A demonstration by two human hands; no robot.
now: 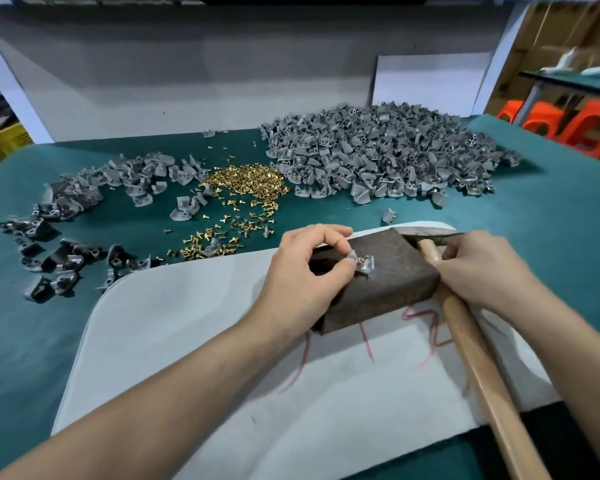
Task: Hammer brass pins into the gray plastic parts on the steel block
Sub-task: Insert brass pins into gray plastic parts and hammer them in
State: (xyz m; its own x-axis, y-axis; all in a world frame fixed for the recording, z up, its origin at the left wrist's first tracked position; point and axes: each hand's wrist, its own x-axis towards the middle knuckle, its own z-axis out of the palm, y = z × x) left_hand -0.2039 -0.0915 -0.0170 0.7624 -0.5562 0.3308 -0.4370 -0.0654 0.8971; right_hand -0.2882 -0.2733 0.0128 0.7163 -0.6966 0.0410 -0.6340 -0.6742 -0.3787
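A: Head view, status?
B: Left hand (305,271) is pinching one gray plastic part (365,267) down on top of the steel block (395,285). A brass pin (360,260) is sitting in it and doesn't look driven yet. The block is sitting on the white pad (205,341).
A: Hammer?
B: Right hand (482,268) is curling round the hammer (475,358) handle just below the head. The head is lying at the block's far corner, not raised.
A: Progress?
B: I'm guessing mid-batch. A heap of gray parts (378,154) is sitting far right, a smaller scatter (84,216) left, loose pins (246,183) between. Can't tell which lot is pinned. Plenty remaining.
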